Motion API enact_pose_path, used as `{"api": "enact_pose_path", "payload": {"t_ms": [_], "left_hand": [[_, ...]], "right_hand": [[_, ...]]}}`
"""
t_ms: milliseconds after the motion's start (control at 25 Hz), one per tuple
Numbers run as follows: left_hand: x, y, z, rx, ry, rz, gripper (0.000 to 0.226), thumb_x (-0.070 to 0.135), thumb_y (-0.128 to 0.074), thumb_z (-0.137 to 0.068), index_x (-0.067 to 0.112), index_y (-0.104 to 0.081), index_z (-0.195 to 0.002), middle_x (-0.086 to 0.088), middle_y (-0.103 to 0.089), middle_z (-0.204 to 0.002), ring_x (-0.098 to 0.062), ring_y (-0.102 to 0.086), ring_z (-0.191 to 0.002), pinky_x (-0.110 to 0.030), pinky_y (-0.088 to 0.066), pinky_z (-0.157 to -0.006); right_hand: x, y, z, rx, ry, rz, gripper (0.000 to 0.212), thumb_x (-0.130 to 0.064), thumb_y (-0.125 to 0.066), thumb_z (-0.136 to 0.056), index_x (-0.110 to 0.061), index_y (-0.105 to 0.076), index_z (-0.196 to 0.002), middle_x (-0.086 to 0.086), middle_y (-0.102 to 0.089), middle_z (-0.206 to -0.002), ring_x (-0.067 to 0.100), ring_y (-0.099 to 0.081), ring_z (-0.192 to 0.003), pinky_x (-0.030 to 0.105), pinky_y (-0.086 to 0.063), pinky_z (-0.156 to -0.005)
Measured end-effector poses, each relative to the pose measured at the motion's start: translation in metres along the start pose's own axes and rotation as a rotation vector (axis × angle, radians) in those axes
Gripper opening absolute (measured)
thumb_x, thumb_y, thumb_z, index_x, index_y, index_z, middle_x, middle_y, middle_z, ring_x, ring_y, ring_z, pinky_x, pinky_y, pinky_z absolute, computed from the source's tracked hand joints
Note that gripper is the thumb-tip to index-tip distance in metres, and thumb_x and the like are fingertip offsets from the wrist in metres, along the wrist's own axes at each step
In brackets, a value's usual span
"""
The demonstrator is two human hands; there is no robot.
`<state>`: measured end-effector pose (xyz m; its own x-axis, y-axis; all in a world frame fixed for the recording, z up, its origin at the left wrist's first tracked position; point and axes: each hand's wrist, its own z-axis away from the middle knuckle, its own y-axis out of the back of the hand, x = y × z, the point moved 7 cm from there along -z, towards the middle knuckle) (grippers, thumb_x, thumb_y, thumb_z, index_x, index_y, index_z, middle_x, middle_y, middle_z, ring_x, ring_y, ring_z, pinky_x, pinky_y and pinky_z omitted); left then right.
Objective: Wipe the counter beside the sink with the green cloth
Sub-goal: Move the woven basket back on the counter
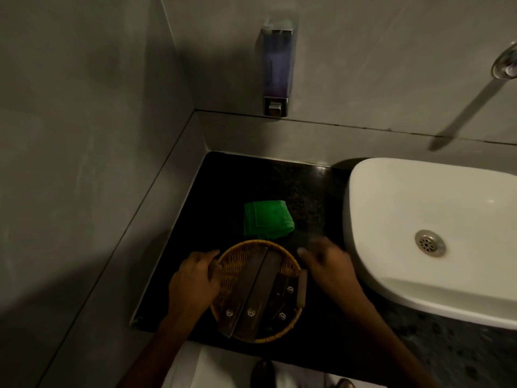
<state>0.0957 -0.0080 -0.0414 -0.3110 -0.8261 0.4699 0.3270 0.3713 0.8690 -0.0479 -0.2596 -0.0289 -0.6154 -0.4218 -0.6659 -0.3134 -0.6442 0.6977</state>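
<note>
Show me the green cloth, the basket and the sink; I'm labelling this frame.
green cloth [267, 218]: head view, middle of the folded top.
basket [232, 273]: head view, bare woven floor, left side.
sink [391, 197]: head view, inner wall.

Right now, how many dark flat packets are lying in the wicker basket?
3 that I can tell: one at the left, one in the middle, one at the right of the wicker basket. More may be hidden below.

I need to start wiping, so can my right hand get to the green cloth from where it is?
Probably yes. The right hand is beside the basket, and the green cloth lies just beyond on the counter with nothing between them.
</note>
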Motion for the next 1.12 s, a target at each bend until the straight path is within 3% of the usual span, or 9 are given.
{"api": "enact_pose_path", "payload": {"t_ms": [120, 240, 360, 480, 560, 680, 800, 1000, 1120], "left_hand": [[0.02, 0.004, -0.018, 0.023, -0.072, -0.064, 0.041, 0.034, -0.057, -0.088, 0.028, -0.053, -0.129, -0.01, -0.058, -0.128, -0.03, -0.053, -0.117, -0.046, -0.048, -0.094], [0.049, 0.0, -0.032, -0.028, -0.178, -0.079, 0.043, 0.034, -0.055, -0.089, 0.028, -0.05, -0.132, -0.008, -0.056, -0.132, -0.028, -0.049, -0.12, -0.045, -0.043, -0.099], [0.061, 0.004, -0.036, -0.002, -0.21, -0.008, 0.041, 0.033, -0.057, -0.088, 0.028, -0.053, -0.128, -0.006, -0.058, -0.129, -0.027, -0.051, -0.118, -0.047, -0.044, -0.097], [0.066, 0.002, -0.032, 0.014, -0.195, 0.063, 0.038, 0.028, -0.061, -0.086, 0.026, -0.058, -0.124, -0.007, -0.058, -0.128, -0.026, -0.051, -0.116, -0.047, -0.046, -0.097], [0.075, 0.003, -0.031, 0.023, -0.191, 0.109, 0.039, 0.026, -0.064, -0.085, 0.024, -0.058, -0.124, -0.009, -0.055, -0.131, -0.027, -0.048, -0.119, -0.045, -0.045, -0.098], [0.102, 0.008, -0.035, 0.079, -0.135, 0.255, 0.049, 0.033, -0.063, -0.088, 0.021, -0.048, -0.133, -0.01, -0.047, -0.14, -0.027, -0.045, -0.126, -0.044, -0.044, -0.103], [0.159, -0.003, -0.029, -0.013, -0.03, 0.622, 0.055, 0.035, -0.068, -0.084, 0.031, -0.04, -0.132, -0.009, -0.06, -0.128, -0.013, -0.064, -0.101, -0.04, -0.054, -0.089], [0.329, -0.065, 0.027, -0.2, -0.262, 0.797, 0.061, 0.019, -0.077, -0.075, 0.049, -0.043, -0.115, -0.007, -0.07, -0.093, -0.017, -0.071, -0.08, -0.036, -0.061, -0.071], [0.447, -0.128, 0.071, -0.341, -0.413, 0.744, 0.056, 0.024, -0.07, -0.072, 0.057, -0.042, -0.107, 0.006, -0.067, -0.09, -0.009, -0.069, -0.073, -0.03, -0.061, -0.066]], "right_hand": [[-0.014, -0.009, -0.066, -0.002, -0.081, -0.055, 0.033, -0.038, -0.064, -0.084, -0.013, -0.064, -0.106, 0.012, -0.071, -0.104, 0.028, -0.066, -0.097, 0.033, -0.053, -0.08], [-0.015, -0.046, -0.11, -0.113, -0.237, -0.076, 0.046, -0.047, -0.067, -0.078, -0.009, -0.062, -0.103, 0.011, -0.065, -0.107, 0.029, -0.064, -0.098, 0.033, -0.053, -0.08], [-0.01, -0.067, -0.128, -0.121, -0.364, -0.292, 0.036, -0.036, -0.077, -0.072, -0.008, -0.057, -0.082, 0.014, -0.062, -0.104, 0.025, -0.06, -0.089, 0.035, -0.053, -0.077], [-0.02, -0.078, -0.127, -0.212, -0.402, -0.489, 0.042, -0.017, -0.077, -0.07, 0.001, -0.061, -0.104, 0.017, -0.066, -0.11, 0.03, -0.064, -0.095, 0.041, -0.057, -0.084], [-0.035, -0.071, -0.113, -0.262, -0.353, -0.586, 0.034, -0.018, -0.074, -0.071, -0.005, -0.062, -0.101, 0.015, -0.067, -0.102, 0.028, -0.064, -0.088, 0.038, -0.056, -0.074], [-0.043, -0.025, -0.082, -0.283, -0.293, -0.81, 0.025, -0.017, -0.071, -0.07, -0.012, -0.062, -0.092, 0.016, -0.07, -0.097, 0.03, -0.068, -0.087, 0.035, -0.054, -0.068], [-0.019, 0.05, -0.055, -0.28, -0.21, -1.072, 0.041, -0.005, -0.066, -0.068, -0.001, -0.061, -0.108, 0.025, -0.069, -0.106, 0.041, -0.067, -0.098, 0.048, -0.054, -0.083], [0.1, 0.209, 0.003, -0.012, -0.128, -1.099, 0.027, -0.01, -0.069, -0.071, -0.015, -0.056, -0.095, 0.002, -0.072, -0.081, 0.017, -0.07, -0.074, 0.031, -0.054, -0.055], [0.205, 0.298, 0.036, 0.227, -0.182, -1.013, 0.017, -0.008, -0.064, -0.076, -0.019, -0.06, -0.089, 0.001, -0.07, -0.078, 0.015, -0.067, -0.071, 0.027, -0.051, -0.056]]}}
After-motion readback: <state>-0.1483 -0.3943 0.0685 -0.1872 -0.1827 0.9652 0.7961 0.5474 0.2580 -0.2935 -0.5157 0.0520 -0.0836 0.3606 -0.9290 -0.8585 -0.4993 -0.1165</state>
